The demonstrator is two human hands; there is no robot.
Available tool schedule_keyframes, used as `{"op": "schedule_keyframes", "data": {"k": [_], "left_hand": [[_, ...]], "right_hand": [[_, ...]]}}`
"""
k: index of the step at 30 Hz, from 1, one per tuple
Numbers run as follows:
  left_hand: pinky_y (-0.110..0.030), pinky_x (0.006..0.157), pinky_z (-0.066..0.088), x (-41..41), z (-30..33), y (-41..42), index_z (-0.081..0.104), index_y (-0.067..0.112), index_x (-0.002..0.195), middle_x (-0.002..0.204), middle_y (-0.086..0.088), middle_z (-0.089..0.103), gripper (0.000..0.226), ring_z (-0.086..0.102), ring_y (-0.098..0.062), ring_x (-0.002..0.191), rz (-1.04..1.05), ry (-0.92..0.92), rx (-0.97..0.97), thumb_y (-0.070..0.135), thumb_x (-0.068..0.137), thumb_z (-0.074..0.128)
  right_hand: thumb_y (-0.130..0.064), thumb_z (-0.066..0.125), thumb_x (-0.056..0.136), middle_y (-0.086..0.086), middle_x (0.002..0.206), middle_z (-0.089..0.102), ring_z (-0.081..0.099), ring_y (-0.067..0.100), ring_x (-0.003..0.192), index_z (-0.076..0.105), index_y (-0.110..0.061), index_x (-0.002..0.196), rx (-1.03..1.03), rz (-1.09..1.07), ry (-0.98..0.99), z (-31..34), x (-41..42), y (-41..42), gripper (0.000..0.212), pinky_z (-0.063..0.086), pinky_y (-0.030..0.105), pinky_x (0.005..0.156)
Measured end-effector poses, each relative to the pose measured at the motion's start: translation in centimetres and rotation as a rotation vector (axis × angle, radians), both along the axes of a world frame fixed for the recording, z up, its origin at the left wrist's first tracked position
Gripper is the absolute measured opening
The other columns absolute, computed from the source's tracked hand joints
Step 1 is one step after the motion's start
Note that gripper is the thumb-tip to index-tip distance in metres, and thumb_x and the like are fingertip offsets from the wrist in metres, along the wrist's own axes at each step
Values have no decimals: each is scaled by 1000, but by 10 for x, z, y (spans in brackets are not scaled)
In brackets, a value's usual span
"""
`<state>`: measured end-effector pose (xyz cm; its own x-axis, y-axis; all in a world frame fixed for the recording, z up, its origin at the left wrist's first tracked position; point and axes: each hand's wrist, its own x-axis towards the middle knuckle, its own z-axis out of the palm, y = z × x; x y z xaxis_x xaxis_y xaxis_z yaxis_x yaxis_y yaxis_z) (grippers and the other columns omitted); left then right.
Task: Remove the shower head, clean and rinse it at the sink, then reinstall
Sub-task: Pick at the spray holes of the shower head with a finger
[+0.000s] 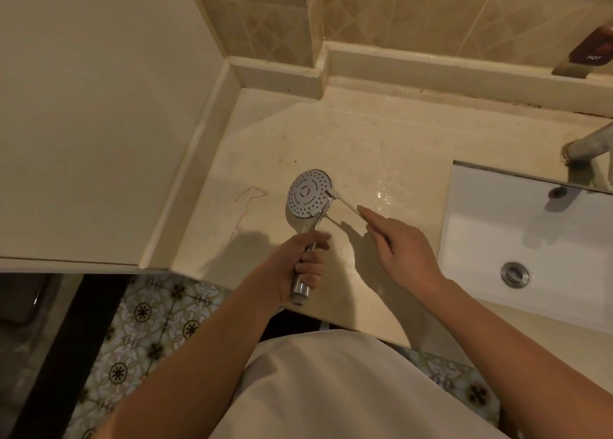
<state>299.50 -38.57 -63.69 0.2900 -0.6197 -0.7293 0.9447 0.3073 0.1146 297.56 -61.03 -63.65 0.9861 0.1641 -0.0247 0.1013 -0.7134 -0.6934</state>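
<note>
At the far left a plain cream panel (83, 116) runs along the edge of the beige stone surface (381, 146), and patterned floor tiles (149, 322) show below it. A pale reddish stain (247, 199) marks the surface just left of the work. The left hand (300, 266) is wrapped around the chrome handle of the round chrome shower head (309, 193), fingers curled tight; the nozzle face, dotted with small holes, tilts up toward the person and sits just above that hand, over the surface. The right hand (401, 249) pinches a thin white toothbrush (341, 203) by its handle, index finger laid along it, and the bristle end touches the right rim of the nozzle face. Wet patches glint on the surface beside it. Further right lies the white rectangular sink (497, 213) with its metal drain (515, 274), well apart from the shower head, and a metal tap spout (587, 145) reaches over its far corner.
</note>
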Motion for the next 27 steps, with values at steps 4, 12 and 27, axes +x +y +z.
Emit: {"op": "schedule_keyframes", "data": {"k": [4, 12, 27], "left_hand": [[-15, 26, 25, 0, 2, 0, 40, 17, 76, 36, 6, 32, 25, 32, -7, 23, -14, 28, -14, 22, 86, 63], [-17, 27, 28, 3, 6, -1, 44, 15, 79, 39, 6, 36, 21, 35, -7, 26, -37, 8, -39, 23, 90, 60], [-17, 28, 28, 5, 9, -3, 51, 11, 83, 45, 7, 30, 24, 29, -6, 29, -37, -56, 200, 22, 79, 72]], "right_hand": [[-19, 46, 100, -2, 81, 65, 59, 16, 73, 45, -38, 142, 9, 104, 37, -4, -12, 9, 46, 49, 35, 67], [-19, 45, 100, 1, 92, 71, 62, 17, 78, 48, -35, 141, 53, -110, -1, -7, 0, 4, 45, 50, 34, 69], [-15, 47, 100, 3, 88, 68, 61, 18, 76, 46, -35, 142, 49, -56, 20, -8, -9, 17, 47, 49, 35, 66]]}}
